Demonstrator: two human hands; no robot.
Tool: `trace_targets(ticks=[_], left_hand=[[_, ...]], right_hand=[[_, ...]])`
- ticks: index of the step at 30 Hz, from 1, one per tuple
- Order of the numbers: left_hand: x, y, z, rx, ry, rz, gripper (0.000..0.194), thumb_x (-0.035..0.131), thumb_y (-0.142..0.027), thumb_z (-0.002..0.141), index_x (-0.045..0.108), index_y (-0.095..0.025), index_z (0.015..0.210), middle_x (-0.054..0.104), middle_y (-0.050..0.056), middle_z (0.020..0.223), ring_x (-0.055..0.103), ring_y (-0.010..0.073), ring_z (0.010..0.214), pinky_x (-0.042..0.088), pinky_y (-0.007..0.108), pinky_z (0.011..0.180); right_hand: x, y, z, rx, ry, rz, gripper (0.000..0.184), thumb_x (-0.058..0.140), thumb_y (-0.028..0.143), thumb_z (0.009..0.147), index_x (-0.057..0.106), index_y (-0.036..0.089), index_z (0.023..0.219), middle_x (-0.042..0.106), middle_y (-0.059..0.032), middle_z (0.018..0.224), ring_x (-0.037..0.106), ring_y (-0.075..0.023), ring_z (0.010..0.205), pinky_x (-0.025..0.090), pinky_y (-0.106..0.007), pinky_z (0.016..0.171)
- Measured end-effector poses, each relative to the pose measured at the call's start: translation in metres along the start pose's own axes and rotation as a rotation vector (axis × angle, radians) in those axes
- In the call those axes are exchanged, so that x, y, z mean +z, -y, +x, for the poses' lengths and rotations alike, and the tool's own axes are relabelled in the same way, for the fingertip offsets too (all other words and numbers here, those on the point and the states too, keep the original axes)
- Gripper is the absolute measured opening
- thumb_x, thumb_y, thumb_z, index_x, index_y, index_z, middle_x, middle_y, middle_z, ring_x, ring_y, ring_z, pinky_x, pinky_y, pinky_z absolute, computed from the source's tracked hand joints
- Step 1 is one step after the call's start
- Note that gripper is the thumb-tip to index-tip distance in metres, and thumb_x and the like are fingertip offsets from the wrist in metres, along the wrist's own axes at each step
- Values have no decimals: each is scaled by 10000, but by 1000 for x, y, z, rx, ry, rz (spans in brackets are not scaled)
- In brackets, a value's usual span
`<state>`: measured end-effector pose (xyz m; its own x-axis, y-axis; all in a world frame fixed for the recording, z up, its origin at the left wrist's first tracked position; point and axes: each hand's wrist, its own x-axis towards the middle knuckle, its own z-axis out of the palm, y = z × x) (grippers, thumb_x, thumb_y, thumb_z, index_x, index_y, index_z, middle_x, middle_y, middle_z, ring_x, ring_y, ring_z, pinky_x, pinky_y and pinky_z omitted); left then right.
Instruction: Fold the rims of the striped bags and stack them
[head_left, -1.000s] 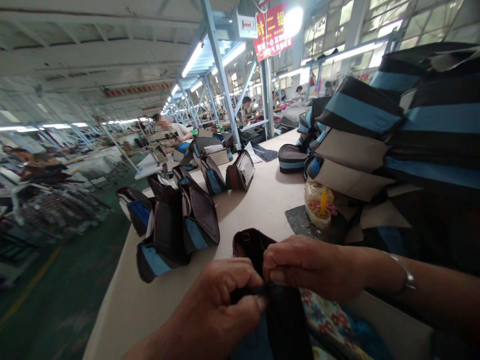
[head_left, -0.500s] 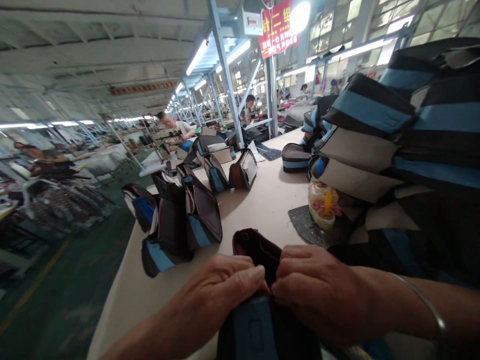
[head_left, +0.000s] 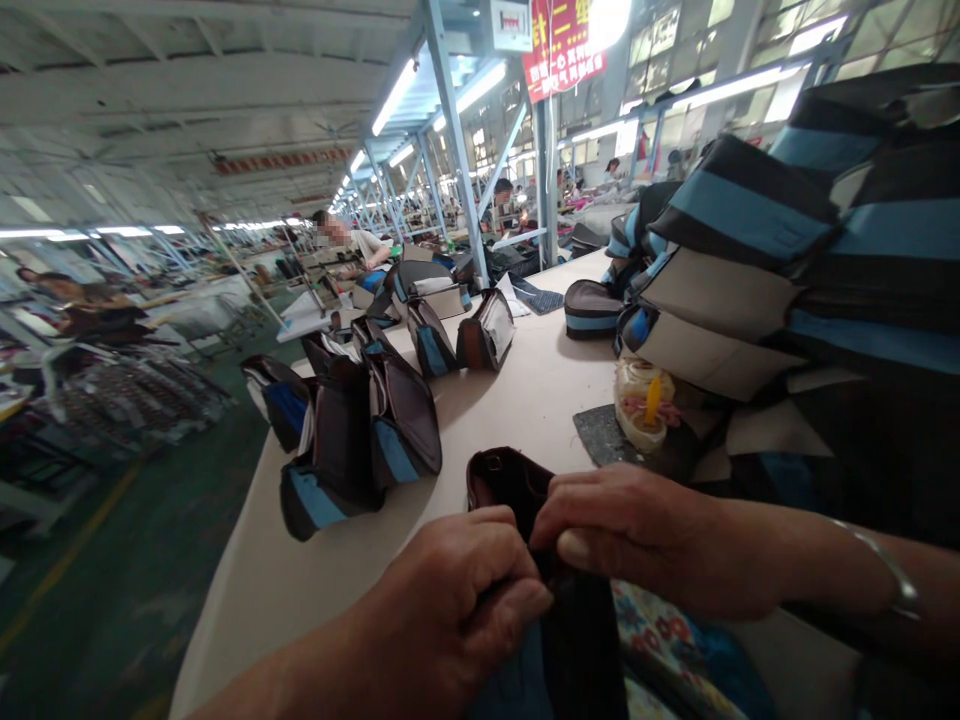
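A dark bag (head_left: 585, 640) with a blue band stands at the table's near edge, its mouth turned up and a small metal ring at the far rim. My left hand (head_left: 472, 590) is closed on the bag's near rim, thumb on top. Closed over the right part of the same rim is my right hand (head_left: 637, 530), fingertips bent into the opening and a silver bangle on the wrist. The two hands nearly touch. Between them, the edge they grip is mostly hidden.
Several similar bags (head_left: 405, 410) stand on the pale table (head_left: 502, 410) to the left. A tall pile of blue-banded pieces (head_left: 750, 210) rises at right. Beside it, a roll with a yellow tool (head_left: 651, 400) sits on a dark slab (head_left: 600, 432). A co-worker (head_left: 360, 245) sits farther back.
My left hand has turned over the rim and come slightly nearer. The right hand has loosened from a fist, its fingers now longer over the edge. The bag has tilted a little.
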<state>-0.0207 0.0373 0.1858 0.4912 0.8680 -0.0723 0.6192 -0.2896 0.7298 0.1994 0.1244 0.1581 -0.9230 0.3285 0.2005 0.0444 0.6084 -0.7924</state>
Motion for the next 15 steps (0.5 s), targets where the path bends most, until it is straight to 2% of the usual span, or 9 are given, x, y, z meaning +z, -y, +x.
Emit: trace_targets(ticks=[2, 3, 5, 7, 10, 13, 15], left_hand=[[2, 1, 1, 18, -48, 6, 227, 484, -228, 951, 498, -162, 734, 523, -1, 798, 481, 99, 712, 360, 224, 660], [2, 2, 1, 16, -57, -8, 242, 489, -237, 952, 498, -159, 724, 525, 1, 794, 485, 100, 713, 360, 224, 658], [-3, 5, 1, -14, -15, -71, 278, 503, -303, 966, 522, -154, 731, 526, -1, 785, 484, 102, 706, 361, 220, 645], [-11, 8, 0, -57, 69, -150, 345, 445, -390, 1005, 592, -150, 805, 553, 7, 819, 503, 114, 746, 382, 221, 679], [-25, 12, -1, -45, 100, -188, 433, 337, -418, 1046, 636, -151, 882, 565, 22, 882, 509, 133, 840, 401, 235, 790], [-32, 16, 1, 19, 128, -182, 352, 435, -363, 1023, 581, -142, 791, 511, 6, 839, 471, 118, 800, 393, 220, 766], [-34, 17, 4, 35, 171, -200, 284, 508, -333, 994, 583, -138, 802, 524, 5, 856, 485, 114, 802, 395, 218, 755]], right_hand=[[-2, 2, 8, -77, 99, -4, 246, 465, 290, 1022, 599, 140, 880, 571, -31, 845, 504, -108, 771, 399, -237, 724], [-1, 2, 11, -139, 108, 4, 244, 473, 268, 1010, 568, 139, 826, 544, -25, 807, 481, -107, 748, 390, -238, 710], [2, -1, 15, -241, 77, 13, 226, 472, 229, 991, 522, 148, 786, 506, -16, 764, 447, -111, 727, 378, -243, 699], [5, -5, 14, -270, 44, 14, 213, 463, 224, 989, 515, 152, 796, 493, -17, 766, 434, -116, 730, 369, -252, 700], [4, -10, 8, -188, 68, 78, 252, 450, 285, 1011, 520, 150, 810, 494, -25, 810, 441, -119, 757, 362, -257, 703], [0, -9, 3, -6, 116, 145, 378, 435, 413, 1027, 466, 155, 753, 437, -4, 785, 415, -115, 754, 347, -249, 684], [-1, -6, 3, 97, 129, 149, 422, 433, 455, 1025, 423, 158, 726, 377, 18, 741, 369, -100, 710, 320, -238, 650]])
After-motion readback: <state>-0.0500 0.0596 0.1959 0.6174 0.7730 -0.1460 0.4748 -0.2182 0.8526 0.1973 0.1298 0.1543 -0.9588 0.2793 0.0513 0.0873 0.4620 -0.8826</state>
